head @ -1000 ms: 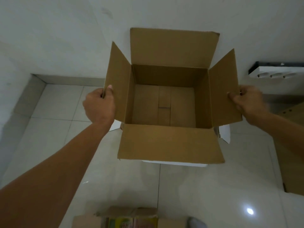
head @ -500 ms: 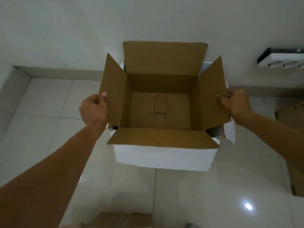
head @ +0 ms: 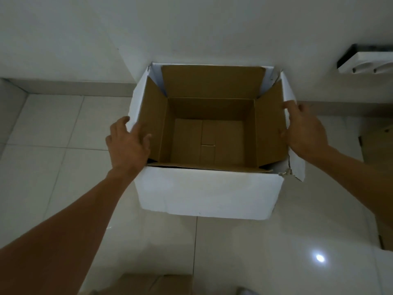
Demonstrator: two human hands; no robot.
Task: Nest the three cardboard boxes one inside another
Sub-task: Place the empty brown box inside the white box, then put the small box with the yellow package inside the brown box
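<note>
A brown cardboard box [head: 209, 143] sits down inside a larger white box [head: 204, 192] on the tiled floor by the wall. Its flaps stand up along the white box's walls. My left hand [head: 127, 145] rests with spread fingers on the left rim, fingers apart and holding nothing. My right hand [head: 302, 128] hovers with fingers apart at the right rim, touching the white flap. A third brown box [head: 153, 284] shows partly at the bottom edge.
A white wall stands just behind the boxes. A white power strip [head: 370, 60] lies at the upper right. Another piece of brown cardboard [head: 382, 188] sits at the right edge. Glossy floor tiles [head: 53, 145] surround the boxes.
The brown box has gone down fully into the white box. Both hands have let go of its side flaps and now rest with fingers apart at the rims.
</note>
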